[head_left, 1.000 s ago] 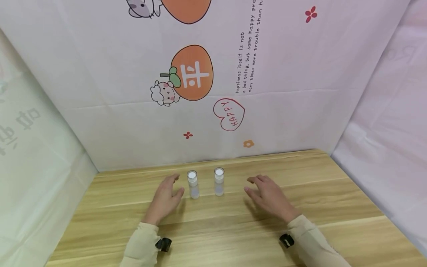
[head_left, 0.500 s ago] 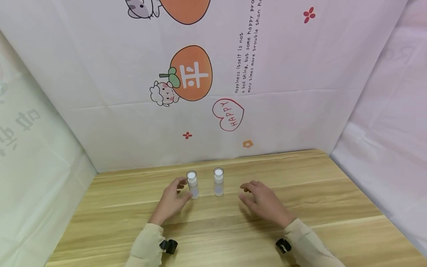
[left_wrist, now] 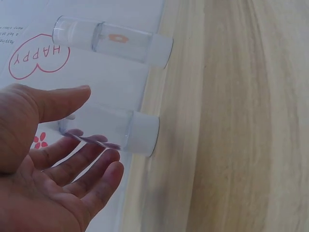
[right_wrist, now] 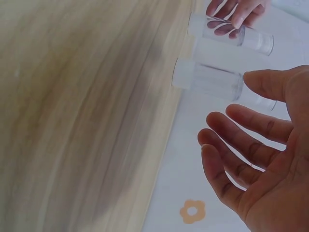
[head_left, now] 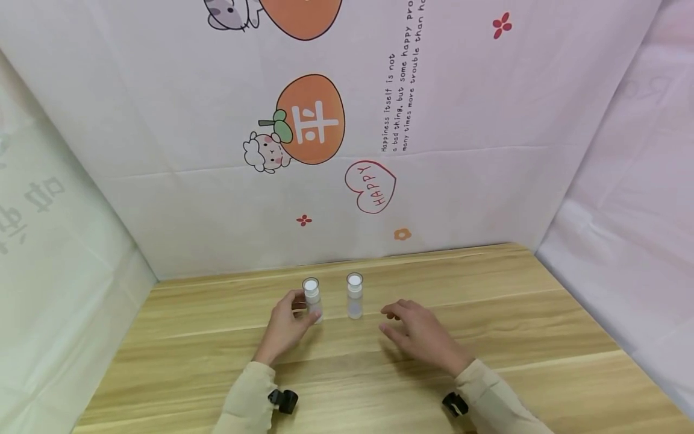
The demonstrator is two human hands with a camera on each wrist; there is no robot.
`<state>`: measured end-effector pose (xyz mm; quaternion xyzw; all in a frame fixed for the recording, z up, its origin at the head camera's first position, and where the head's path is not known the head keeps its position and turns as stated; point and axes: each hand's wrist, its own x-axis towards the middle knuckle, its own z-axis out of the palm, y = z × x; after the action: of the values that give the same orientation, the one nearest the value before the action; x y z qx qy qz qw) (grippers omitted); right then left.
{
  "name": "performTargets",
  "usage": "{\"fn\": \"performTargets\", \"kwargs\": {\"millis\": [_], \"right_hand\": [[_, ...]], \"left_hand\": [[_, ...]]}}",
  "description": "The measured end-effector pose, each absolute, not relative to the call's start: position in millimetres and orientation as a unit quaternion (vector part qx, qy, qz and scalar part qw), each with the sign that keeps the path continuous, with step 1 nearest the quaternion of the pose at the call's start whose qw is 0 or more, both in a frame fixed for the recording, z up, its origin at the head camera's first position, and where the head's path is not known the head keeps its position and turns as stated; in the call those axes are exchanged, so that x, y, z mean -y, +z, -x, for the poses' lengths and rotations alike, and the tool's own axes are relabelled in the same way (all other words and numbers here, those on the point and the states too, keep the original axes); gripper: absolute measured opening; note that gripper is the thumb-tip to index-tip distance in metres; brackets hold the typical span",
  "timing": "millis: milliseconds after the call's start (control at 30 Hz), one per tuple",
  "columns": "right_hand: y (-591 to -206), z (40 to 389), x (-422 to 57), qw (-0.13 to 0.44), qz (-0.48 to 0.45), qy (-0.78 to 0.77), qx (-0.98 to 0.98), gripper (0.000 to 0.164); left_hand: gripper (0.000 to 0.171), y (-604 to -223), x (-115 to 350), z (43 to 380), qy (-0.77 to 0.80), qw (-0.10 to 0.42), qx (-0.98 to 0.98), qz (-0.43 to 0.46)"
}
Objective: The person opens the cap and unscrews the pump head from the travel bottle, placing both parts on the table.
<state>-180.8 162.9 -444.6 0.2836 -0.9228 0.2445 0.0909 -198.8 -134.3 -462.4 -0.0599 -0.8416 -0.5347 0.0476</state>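
Two small clear bottles with white bases and white tops under clear caps stand upright side by side. Around the left bottle (head_left: 311,292) my left hand (head_left: 283,327) is held with thumb on the near side and fingers behind. In the left wrist view a gap shows between the thumb (left_wrist: 72,100) and that bottle (left_wrist: 141,134), and the fingers are loosely bent. My right hand (head_left: 423,334) hovers to the right of the right bottle (head_left: 355,296), holding nothing. The right wrist view shows its relaxed fingers (right_wrist: 241,145) apart from that bottle (right_wrist: 212,79).
The bottles stand on a wood-grain table (head_left: 347,380), close to its back edge. Behind it hangs a white printed cloth (head_left: 461,193); further cloth walls (head_left: 59,241) enclose both sides. Each wrist carries a black camera mount (head_left: 284,400).
My left hand has moved right and closed in around the left bottle. My right hand has come left and slightly nearer the right bottle. Both bottles stay in place.
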Motion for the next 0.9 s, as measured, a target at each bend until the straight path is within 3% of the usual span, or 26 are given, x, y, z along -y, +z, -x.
{"fn": "performTargets", "kwargs": {"millis": [367, 900], "right_hand": [[-445, 178, -156, 0.086, -0.308, 0.249, 0.914, 0.028], [-445, 177, -150, 0.073, -0.307, 0.269, 0.910, 0.028]], "left_hand": [[0.040, -465, 129, 203, -0.541, 0.067, 0.838, 0.032], [0.034, -455, 118, 193, -0.490, 0.099, 0.862, 0.082]]}}
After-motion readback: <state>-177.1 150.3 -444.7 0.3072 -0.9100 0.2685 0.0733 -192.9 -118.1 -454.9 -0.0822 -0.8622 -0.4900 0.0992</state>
